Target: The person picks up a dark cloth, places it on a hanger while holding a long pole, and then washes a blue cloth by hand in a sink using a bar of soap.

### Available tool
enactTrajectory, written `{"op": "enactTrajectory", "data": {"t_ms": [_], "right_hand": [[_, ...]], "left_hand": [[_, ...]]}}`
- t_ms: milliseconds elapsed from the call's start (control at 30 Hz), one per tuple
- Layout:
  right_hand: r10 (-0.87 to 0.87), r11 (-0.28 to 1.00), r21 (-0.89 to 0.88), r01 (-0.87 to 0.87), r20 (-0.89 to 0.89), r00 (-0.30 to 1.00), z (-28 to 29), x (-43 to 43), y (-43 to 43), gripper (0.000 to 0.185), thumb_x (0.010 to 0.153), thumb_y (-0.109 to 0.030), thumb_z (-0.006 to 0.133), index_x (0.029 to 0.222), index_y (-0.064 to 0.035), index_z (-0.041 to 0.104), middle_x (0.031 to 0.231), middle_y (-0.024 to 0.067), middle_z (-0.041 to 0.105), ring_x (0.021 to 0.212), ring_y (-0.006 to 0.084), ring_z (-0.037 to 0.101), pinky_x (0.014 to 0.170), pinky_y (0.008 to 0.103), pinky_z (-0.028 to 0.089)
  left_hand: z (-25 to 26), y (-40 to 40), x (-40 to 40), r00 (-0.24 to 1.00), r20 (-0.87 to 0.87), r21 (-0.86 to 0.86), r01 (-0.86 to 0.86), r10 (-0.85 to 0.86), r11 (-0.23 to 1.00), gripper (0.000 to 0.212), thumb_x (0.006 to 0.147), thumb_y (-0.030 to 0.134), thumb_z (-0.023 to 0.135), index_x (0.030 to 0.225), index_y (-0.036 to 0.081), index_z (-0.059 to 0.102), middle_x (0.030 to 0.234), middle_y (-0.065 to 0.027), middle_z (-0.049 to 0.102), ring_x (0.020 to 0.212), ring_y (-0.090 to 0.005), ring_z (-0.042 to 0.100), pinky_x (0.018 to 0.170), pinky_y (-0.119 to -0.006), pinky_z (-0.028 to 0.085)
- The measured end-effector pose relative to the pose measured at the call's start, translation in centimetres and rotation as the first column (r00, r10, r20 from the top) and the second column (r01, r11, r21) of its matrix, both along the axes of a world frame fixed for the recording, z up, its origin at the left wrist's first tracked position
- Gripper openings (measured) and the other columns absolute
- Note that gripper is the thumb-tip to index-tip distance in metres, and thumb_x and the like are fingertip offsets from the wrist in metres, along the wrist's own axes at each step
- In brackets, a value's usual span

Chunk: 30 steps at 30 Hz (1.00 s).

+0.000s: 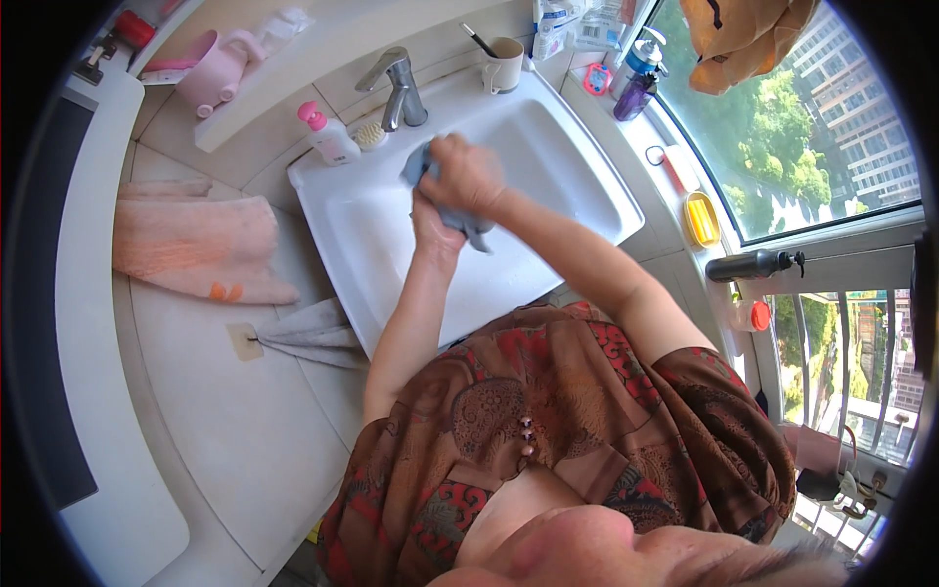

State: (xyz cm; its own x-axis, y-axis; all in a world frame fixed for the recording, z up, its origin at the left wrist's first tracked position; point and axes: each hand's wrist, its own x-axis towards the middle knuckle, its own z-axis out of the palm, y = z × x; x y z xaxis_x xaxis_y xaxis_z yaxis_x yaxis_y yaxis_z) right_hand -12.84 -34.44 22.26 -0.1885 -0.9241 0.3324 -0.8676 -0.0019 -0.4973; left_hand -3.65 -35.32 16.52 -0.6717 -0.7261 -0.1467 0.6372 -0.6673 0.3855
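Over the white washbasin (352, 249), both my hands grip a wet-looking grey-blue cloth (417, 163). My left hand (438, 224) is closed around its lower part, and a loose end hangs beside the wrist. Just above it, my right hand (466, 174) clasps the cloth's upper part and looks blurred. Part of the cloth is hidden behind my fingers. The chrome faucet (403, 92) stands at the basin's back edge, slightly beyond my hands. No running water can be made out.
Left of the faucet are a pink-topped pump bottle (330, 136) and a round bristle brush (370, 136). A cup (503, 67) stands on the back right rim. A yellow soap dish (702, 220) and several bottles line the windowsill. A peach towel (198, 246) hangs at left.
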Motion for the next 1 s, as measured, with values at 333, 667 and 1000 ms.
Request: {"op": "enactTrajectory", "data": {"t_ms": [333, 667, 1000], "right_hand": [[0.174, 0.974, 0.132, -0.187, 0.105, 0.979, 0.1, 5.1, 4.9, 0.044, 0.072, -0.037, 0.06, 0.1, -0.0045, 0.064, 0.089, 0.0208, 0.065, 0.079, 0.0379, 0.065, 0.073, 0.0468, 0.052], [0.003, 0.978, 0.086, -0.188, 0.904, 0.428, -3.2, -6.3, 0.3, 0.028, 0.081, -0.028, 0.06, 0.093, -0.0033, 0.066, 0.091, 0.0073, 0.064, 0.084, 0.0197, 0.061, 0.077, 0.0329, 0.05], [0.059, 0.998, 0.007, -0.059, 0.034, 0.998, -2.2, 1.5, 0.7, 0.028, 0.071, -0.035, 0.061, 0.082, -0.0094, 0.062, 0.083, 0.0131, 0.064, 0.076, 0.0326, 0.063, 0.066, 0.0428, 0.052]], "left_hand": [[-3.5, -0.5, 2.4, 0.951, -0.285, -0.27, 0.04, -0.12, 0.962, 0.032, 0.095, 0.041, 0.039, 0.106, 0.015, 0.053, 0.107, -0.0024, 0.056, 0.106, -0.0184, 0.055, 0.097, -0.036, 0.043], [2.5, 1.5, 3.1, 0.987, 0.109, 0.038, 0.114, -0.118, 0.993, 0.054, 0.095, 0.045, 0.045, 0.134, 0.008, 0.044, 0.125, -0.0086, 0.056, 0.114, -0.0246, 0.055, 0.102, -0.041, 0.04], [-3.9, -2.1, 2.5, 0.999, 0.038, -0.087, -0.035, 0.039, 0.996, 0.05, 0.096, 0.047, 0.032, 0.129, 0.012, 0.045, 0.126, -0.0098, 0.052, 0.118, -0.0265, 0.051, 0.101, -0.043, 0.041]]}}
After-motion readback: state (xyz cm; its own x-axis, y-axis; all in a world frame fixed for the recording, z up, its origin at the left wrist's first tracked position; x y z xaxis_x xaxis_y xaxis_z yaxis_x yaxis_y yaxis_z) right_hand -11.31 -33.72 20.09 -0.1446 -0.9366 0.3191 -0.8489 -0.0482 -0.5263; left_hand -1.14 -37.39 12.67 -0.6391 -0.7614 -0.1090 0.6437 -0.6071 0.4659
